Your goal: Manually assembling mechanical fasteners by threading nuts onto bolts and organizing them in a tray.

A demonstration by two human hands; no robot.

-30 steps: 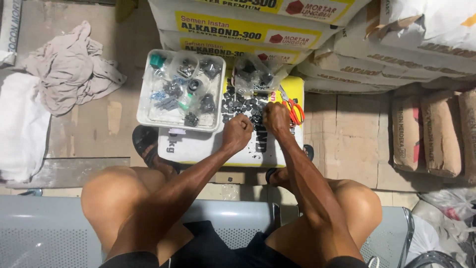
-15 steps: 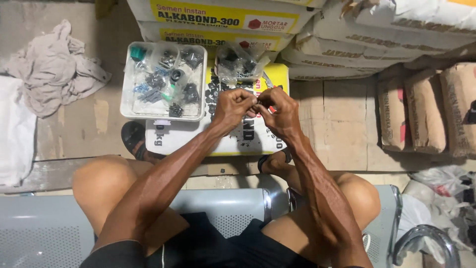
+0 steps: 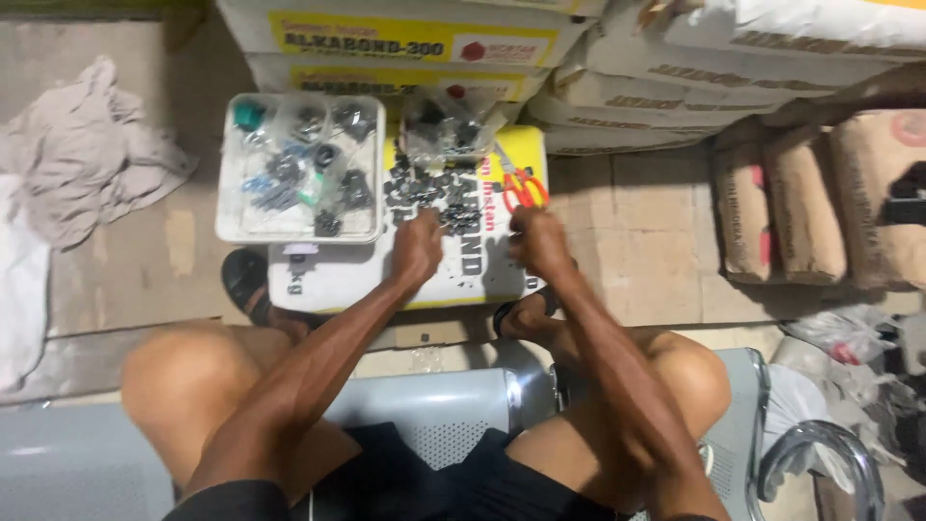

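Two hands work over a heap of small dark metal parts (image 3: 429, 193) scattered on a white and yellow sack (image 3: 482, 270) lying flat on the floor. The left hand (image 3: 418, 249) sits at the heap's six o'clock edge, fingers curled down onto the nearest pieces; whether it has pinched one up cannot be told, since the back of the hand covers the fingertips. The right hand (image 3: 540, 241) is loosely closed at about four o'clock from the heap, just off its edge, and what it grips, if anything, is hidden and blurred. Orange-handled scissors (image 3: 521, 185) lie at twelve o'clock from the right hand, close to its knuckles.

At nine o'clock from the heap a white plastic tray (image 3: 227, 203) holds clear little bags of dark fittings, too small to sort by kind. A crumpled clear bag (image 3: 449, 121) with more dark parts lies at the heap's twelve o'clock.

Beyond it, white sacks with yellow label bands and a red patch (image 3: 405, 43) are stacked along the top edge, cut off by the frame. Brown paper sacks (image 3: 801, 203) stand at three o'clock. Pale rags (image 3: 87, 154) lie at nine o'clock on the floor. The person sits on a grey perforated metal bench (image 3: 434, 415), partly hidden by the legs.
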